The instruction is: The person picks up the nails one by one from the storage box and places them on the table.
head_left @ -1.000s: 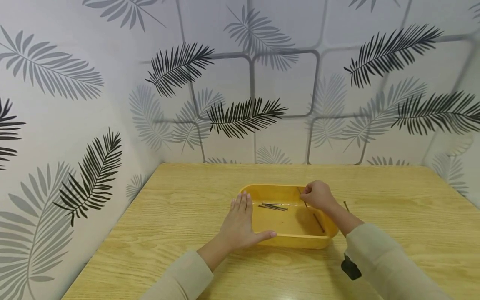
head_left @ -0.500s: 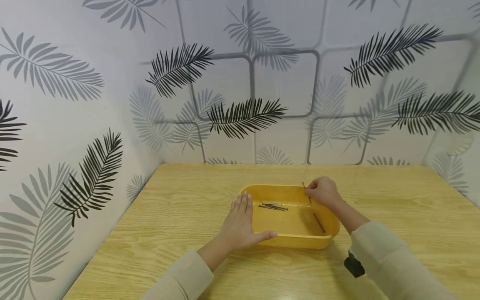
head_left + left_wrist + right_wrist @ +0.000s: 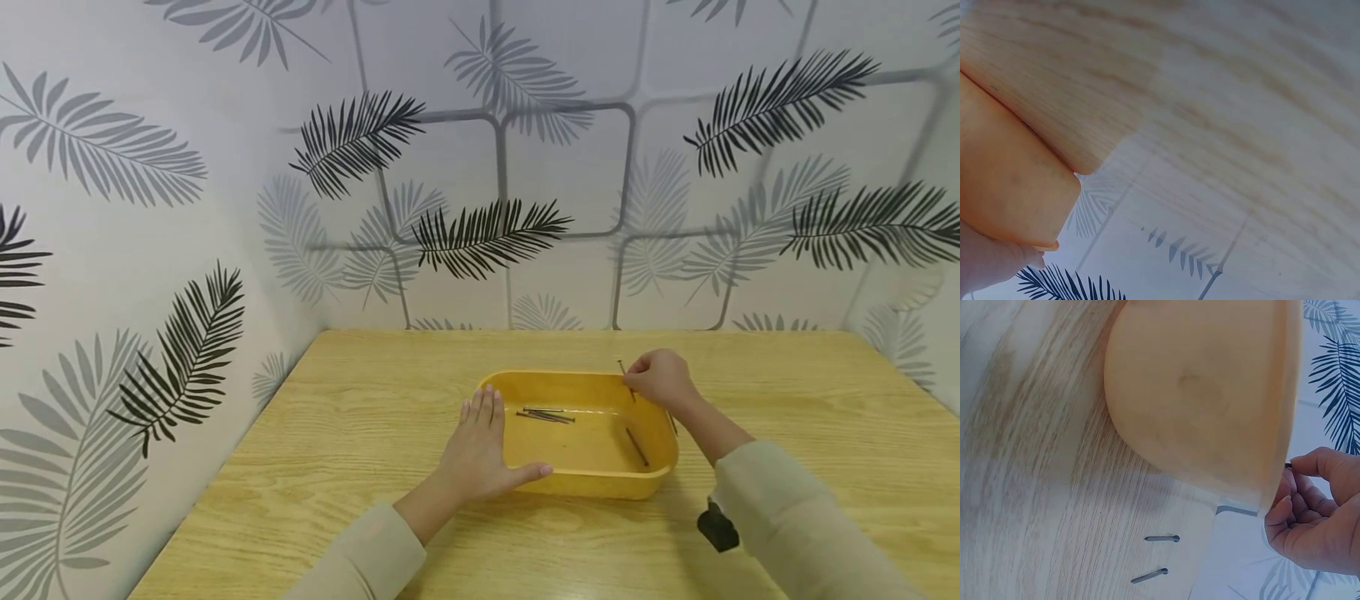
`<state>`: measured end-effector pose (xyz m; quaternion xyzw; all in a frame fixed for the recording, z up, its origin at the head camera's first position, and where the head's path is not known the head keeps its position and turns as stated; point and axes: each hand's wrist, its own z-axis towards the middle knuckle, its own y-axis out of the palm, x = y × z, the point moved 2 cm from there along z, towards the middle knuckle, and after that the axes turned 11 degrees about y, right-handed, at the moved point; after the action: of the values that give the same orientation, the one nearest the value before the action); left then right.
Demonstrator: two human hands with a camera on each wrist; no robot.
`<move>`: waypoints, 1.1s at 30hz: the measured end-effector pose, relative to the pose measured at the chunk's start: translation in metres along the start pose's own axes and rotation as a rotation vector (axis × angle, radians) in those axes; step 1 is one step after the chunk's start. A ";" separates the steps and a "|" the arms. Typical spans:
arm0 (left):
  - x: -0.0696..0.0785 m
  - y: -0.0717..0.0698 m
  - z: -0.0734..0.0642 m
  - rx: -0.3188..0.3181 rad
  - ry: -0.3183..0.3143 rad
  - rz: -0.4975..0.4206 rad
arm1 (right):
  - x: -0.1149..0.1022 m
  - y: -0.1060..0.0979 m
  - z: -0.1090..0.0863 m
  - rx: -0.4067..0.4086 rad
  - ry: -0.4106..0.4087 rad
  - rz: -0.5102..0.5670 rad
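Note:
A yellow plastic tray (image 3: 577, 485) stands on the wooden table. My left hand (image 3: 478, 454) rests on its left end, fingers straight over the rim and thumb stretched along the front edge. Over the back right corner, my right hand (image 3: 663, 382) pinches a nail (image 3: 621, 367) between thumb and fingertips, its head pointing up. In the right wrist view only a dark tip of that nail (image 3: 1288, 465) shows. Several nails (image 3: 547, 415) lie in a loose bunch inside the tray, left of its middle. One separate nail (image 3: 637, 447) lies near the right end.
In the right wrist view, two nails (image 3: 1162, 538) lie on the table (image 3: 1041, 506) outside the tray's right end. A black device (image 3: 717, 527) sits at the right sleeve. A leaf-patterned wall (image 3: 525, 167) rises behind the table.
My right hand has moved right and slightly back with the nail, from over the tray's inside to its back right corner. The left hand and tray have stayed in place.

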<state>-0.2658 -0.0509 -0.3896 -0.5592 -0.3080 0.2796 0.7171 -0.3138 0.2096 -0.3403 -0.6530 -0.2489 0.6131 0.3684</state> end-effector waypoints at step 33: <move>0.000 0.001 0.001 -0.004 -0.010 -0.004 | 0.026 -0.022 0.000 -0.008 0.092 0.043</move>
<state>-0.2667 -0.0501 -0.3900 -0.5585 -0.3131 0.2804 0.7151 -0.3082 0.2427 -0.3388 -0.6871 -0.2202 0.5893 0.3636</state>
